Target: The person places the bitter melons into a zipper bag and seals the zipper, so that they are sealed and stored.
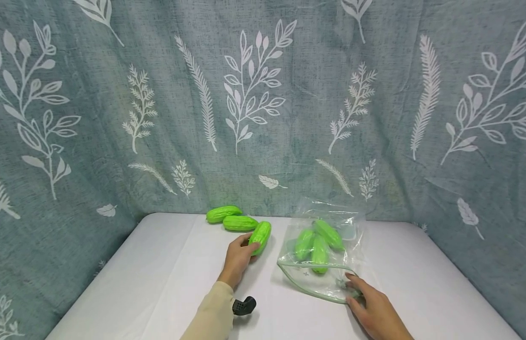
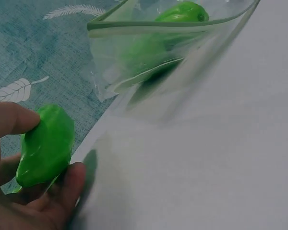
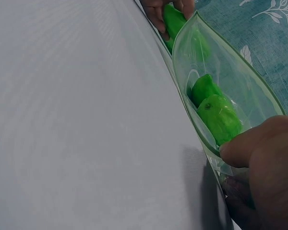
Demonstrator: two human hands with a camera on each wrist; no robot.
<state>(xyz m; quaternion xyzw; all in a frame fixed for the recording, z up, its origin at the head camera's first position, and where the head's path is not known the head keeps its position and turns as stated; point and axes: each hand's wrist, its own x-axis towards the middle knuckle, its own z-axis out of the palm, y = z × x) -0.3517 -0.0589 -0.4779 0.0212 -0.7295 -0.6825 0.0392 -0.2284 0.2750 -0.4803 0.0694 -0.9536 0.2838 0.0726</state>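
Observation:
My left hand (image 1: 239, 259) holds a bright green, ridged bitter melon (image 1: 261, 236), fingers and thumb on its sides. In the left wrist view this bitter melon (image 2: 49, 146) sits between the thumb and fingers. At the right, a clear zip bag (image 1: 288, 250) with a green rim lies with its mouth spread towards me. Inside it are three more bitter melons (image 1: 328, 234). My right hand (image 1: 375, 307) grips the right corner of the bag's mouth. The right wrist view shows its thumb (image 3: 240, 148) over the green rim (image 3: 186, 108), the other fingers mostly hidden.
Two more bitter melons (image 1: 239, 223) lie at the back of the white table (image 1: 169, 264), left of the held one. A grey-green leaf-patterned curtain (image 1: 263, 118) hangs behind the table. A black device (image 1: 244, 306) sticks out beside the left sleeve (image 1: 214, 311).

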